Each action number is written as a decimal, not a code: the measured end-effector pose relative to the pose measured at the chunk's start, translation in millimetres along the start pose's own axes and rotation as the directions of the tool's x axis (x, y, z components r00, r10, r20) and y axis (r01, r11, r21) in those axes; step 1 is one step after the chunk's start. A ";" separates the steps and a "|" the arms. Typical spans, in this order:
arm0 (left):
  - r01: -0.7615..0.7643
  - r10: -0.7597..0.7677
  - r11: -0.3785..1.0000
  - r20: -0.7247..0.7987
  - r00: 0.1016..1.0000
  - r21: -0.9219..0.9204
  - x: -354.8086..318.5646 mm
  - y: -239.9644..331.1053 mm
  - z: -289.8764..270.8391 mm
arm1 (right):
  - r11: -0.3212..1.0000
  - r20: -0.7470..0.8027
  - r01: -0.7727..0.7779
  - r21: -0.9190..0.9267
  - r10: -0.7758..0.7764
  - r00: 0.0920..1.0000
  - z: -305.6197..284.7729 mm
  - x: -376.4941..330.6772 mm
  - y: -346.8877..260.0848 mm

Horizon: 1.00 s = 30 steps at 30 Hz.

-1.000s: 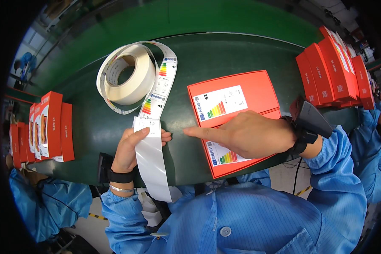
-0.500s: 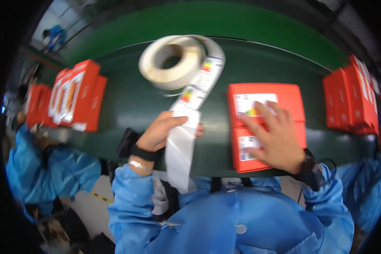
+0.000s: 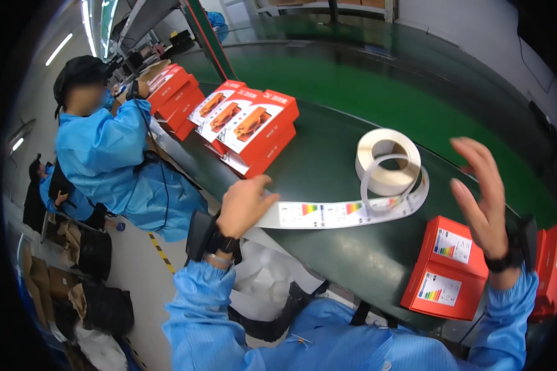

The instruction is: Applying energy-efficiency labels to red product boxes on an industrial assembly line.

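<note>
head: r hand now off box

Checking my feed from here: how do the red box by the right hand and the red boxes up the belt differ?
The near box lies alone by the raised, open right hand; the far boxes sit grouped and overlapping. The near box shows two small labels with colour bars; the far boxes show large product pictures. All are red, flat and on the green belt.
</note>
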<state>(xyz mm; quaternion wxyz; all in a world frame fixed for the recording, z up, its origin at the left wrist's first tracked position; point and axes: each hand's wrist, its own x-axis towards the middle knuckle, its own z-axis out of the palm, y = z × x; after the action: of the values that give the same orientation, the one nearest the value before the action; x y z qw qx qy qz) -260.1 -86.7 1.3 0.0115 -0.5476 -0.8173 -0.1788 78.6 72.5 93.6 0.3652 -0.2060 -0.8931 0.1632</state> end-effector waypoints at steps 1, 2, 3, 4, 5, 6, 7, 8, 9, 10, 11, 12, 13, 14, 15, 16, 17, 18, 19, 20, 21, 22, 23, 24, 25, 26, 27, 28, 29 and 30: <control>0.095 -0.098 0.995 -0.103 0.990 -0.032 -1.7 0.7 -9.9 | 0.993 0.008 0.008 0.115 -0.009 1.000 16.5 23.6 3.8; 0.053 -0.083 0.993 -0.290 0.953 -0.109 1.8 -11.2 -8.2 | 0.969 0.013 0.016 0.248 -0.020 1.000 36.6 47.4 8.8; -0.006 -0.077 0.985 -0.471 0.879 -0.172 7.6 -26.2 -5.3 | 0.927 0.050 -0.030 0.374 0.012 0.999 56.7 70.3 14.6; 0.065 -0.206 0.951 -0.464 0.861 -0.301 10.3 -41.0 -5.0 | 0.891 0.121 -0.096 0.444 0.047 0.992 77.7 92.6 13.2; 0.120 -0.326 0.895 -0.444 0.835 -0.430 15.8 -54.8 -2.0 | 0.894 0.126 -0.070 0.442 0.015 0.992 102.4 113.6 19.3; 0.161 -0.486 0.718 -0.322 0.812 -0.677 21.5 -70.9 2.9 | 0.887 0.180 -0.134 0.441 0.059 0.982 131.8 134.0 25.1; 0.159 -0.605 0.383 -0.116 0.788 -0.910 30.7 -68.5 2.2 | 0.873 0.214 -0.182 0.452 0.091 0.973 159.1 152.5 37.7; 0.215 -0.636 0.243 0.012 0.772 -0.946 32.9 -66.4 -5.7 | 0.870 0.251 -0.227 0.438 0.124 0.960 179.9 168.4 40.7; 0.274 -0.665 0.092 0.146 0.732 -0.957 28.2 -71.3 -8.1 | 0.802 0.343 -0.337 0.492 0.178 0.923 202.3 180.2 33.1; 0.262 -0.691 0.015 0.180 0.700 -0.965 28.6 -71.7 -9.4 | 0.774 0.389 -0.374 0.510 0.180 0.903 225.0 190.9 34.2; 0.234 -0.700 -0.057 0.206 0.684 -0.971 40.5 -67.6 -8.1 | 0.753 0.418 -0.401 0.522 0.183 0.890 236.3 204.7 44.3; 0.126 -0.684 -0.054 0.129 0.718 -0.991 53.0 -81.8 6.7 | 0.731 0.449 -0.428 0.531 0.185 0.874 240.3 217.1 51.3; 0.029 -0.673 -0.054 0.058 0.737 -0.998 63.3 -105.3 27.9 | 0.707 0.495 -0.466 0.531 0.188 0.848 252.4 226.5 55.2; 0.013 -0.694 -0.009 0.016 0.720 -1.000 77.0 -113.5 45.5 | 0.704 0.570 -0.538 0.464 0.227 0.790 251.4 233.5 49.3; 0.016 -0.722 0.010 0.004 0.692 -1.000 79.4 -117.1 52.6 | 0.695 0.650 -0.607 0.384 0.264 0.713 253.0 237.8 41.7; 0.011 -0.736 0.025 -0.011 0.677 -1.000 86.9 -116.5 58.3 | 0.682 0.693 -0.631 0.370 0.250 0.676 258.6 243.6 43.1; 0.008 -0.735 0.034 -0.020 0.678 -0.999 90.5 -114.2 60.9 | 0.665 0.736 -0.659 0.351 0.238 0.633 265.8 248.8 45.7; 0.003 -0.736 0.043 -0.030 0.676 -0.999 89.0 -112.9 61.3 | 0.633 0.797 -0.702 0.326 0.216 0.564 273.8 255.4 46.3; -0.003 -0.730 0.043 -0.033 0.683 -0.999 89.8 -109.1 63.3 | 0.638 0.798 -0.698 0.326 0.210 0.564 278.9 260.2 47.3; -0.018 -0.725 0.044 -0.044 0.687 -0.999 90.2 -107.0 62.8 | 0.596 0.841 -0.743 0.305 0.198 0.503 283.2 264.2 48.2; -0.022 -0.716 0.036 -0.041 0.696 -0.999 89.7 -104.9 60.6 | 0.551 0.879 -0.786 0.279 0.184 0.440 286.8 267.5 49.2; -0.024 -0.708 0.027 -0.036 0.705 -0.999 89.5 -102.5 58.7 | 0.553 0.883 -0.786 0.277 0.177 0.435 291.8 270.6 50.0; -0.020 -0.715 0.027 -0.034 0.698 -0.999 90.7 -101.0 58.7 | 0.516 0.889 -0.805 0.293 0.162 0.428 295.9 273.4 51.0; -0.015 -0.722 0.029 -0.031 0.691 -0.999 91.6 -100.1 58.7 | 0.475 0.895 -0.824 0.309 0.148 0.421 299.1 275.6 52.1; -0.007 -0.729 0.022 -0.021 0.684 -1.000 92.5 -98.3 62.2 | 0.434 0.902 -0.845 0.312 0.145 0.408 300.6 274.7 56.1; -0.067 -0.723 0.015 -0.057 0.689 -0.998 92.8 -100.3 64.1 | 0.342 0.903 -0.864 0.368 0.091 0.421 300.3 272.6 49.4; -0.126 -0.717 0.007 -0.093 0.691 -0.992 92.2 -102.2 64.4 | 0.259 0.898 -0.873 0.412 0.045 0.437 312.5 274.3 51.4; -0.221 -0.665 -0.104 -0.097 0.740 -0.970 91.9 -87.4 50.6 | 0.225 0.903 -0.882 0.414 0.020 0.429 316.2 274.0 55.7; -0.249 -0.679 -0.105 -0.114 0.725 -0.963 94.7 -83.3 49.2 | 0.195 0.904 -0.886 0.421 -0.006 0.428 316.4 273.8 56.2; -0.262 -0.675 -0.156 -0.091 0.732 -0.952 96.6 -82.5 46.5 | 0.215 0.907 -0.884 0.414 -0.019 0.420 319.0 275.7 58.7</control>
<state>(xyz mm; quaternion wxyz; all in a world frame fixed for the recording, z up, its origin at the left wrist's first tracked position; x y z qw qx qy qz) -364.7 -14.3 -44.5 -0.1707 -0.1133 -0.4276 -0.8804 -315.1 212.5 12.0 -0.0849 -0.1667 -0.5839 0.7900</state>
